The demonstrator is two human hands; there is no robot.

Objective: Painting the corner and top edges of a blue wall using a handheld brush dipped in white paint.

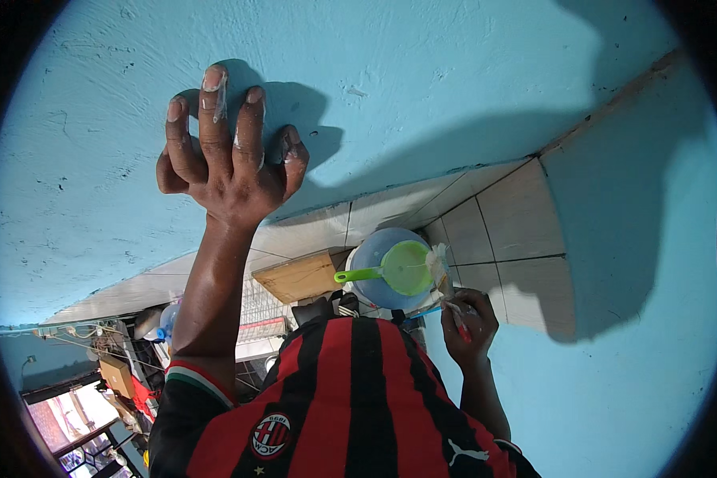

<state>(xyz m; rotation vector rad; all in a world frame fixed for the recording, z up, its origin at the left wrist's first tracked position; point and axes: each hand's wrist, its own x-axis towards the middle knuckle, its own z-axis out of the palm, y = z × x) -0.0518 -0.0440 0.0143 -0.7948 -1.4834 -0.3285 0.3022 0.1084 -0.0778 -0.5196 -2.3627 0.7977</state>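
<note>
My left hand (233, 149) rests spread against a light-blue painted wall (406, 54), the fingers bent and smeared with white paste. At the lower right, my right hand (471, 327) grips a red-handled tool (464, 330). White paste clumps on the tool's far end, which hides whether it is a blade or bristles. Just left of that end, a green plastic dipper (405, 269) with a long handle lies over a bluish round tub or lid (370, 248). Small pits and rough patches mark the wall above my left hand.
White tiles (511, 209) line the lower wall and its corner. A brown board (296, 276) leans by the tub, near a wire rack (266, 305). Cables (89, 328), a cardboard box (116, 376) and a barred window (89, 457) are at lower left.
</note>
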